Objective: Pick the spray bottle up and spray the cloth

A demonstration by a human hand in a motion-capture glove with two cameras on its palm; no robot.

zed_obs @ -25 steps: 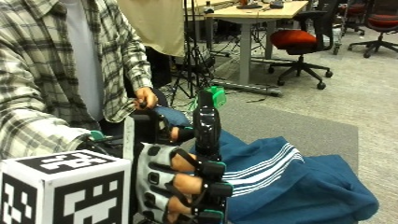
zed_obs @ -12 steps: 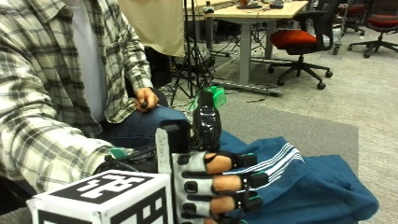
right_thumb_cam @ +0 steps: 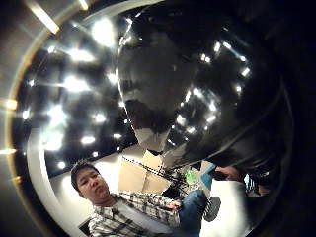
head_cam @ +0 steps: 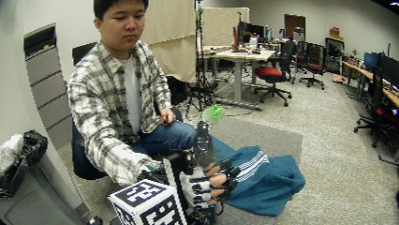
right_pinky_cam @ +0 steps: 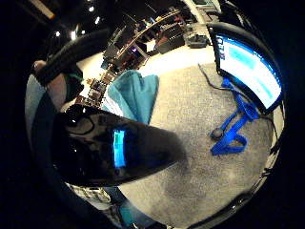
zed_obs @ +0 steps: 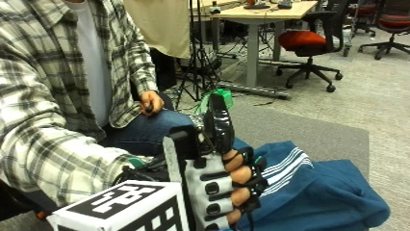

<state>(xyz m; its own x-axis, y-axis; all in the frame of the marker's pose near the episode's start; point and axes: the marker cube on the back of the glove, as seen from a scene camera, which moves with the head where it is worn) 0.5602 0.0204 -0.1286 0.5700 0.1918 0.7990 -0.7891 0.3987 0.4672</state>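
I have my right hand [zed_obs: 224,192] curled round the lower body of the spray bottle [zed_obs: 219,126], holding it upright above the near edge of the surface, with its green nozzle [zed_obs: 218,97] at the top. The blue cloth [zed_obs: 320,192] with white stripes lies bunched on the grey surface [zed_obs: 307,132] just beside and past my hand, towards the far side. My bare hand [zed_obs: 151,102] rests on my thigh, away from the work. What worries me is aim: I cannot tell from here which way the nozzle faces, and if it points back towards me or off to the side, the spray lands on my lap or on the bare surface instead of the cloth. My fingers [zed_obs: 240,174] look to sit low on the bottle, well below the trigger, so I judge I must shift my grip upward before I can squeeze, and a glossy bottle could slip or tip during that shift. In the little finger side palm view a blue strap [right_pinky_cam: 236,126] lies on the surface; stray mist could reach it too.
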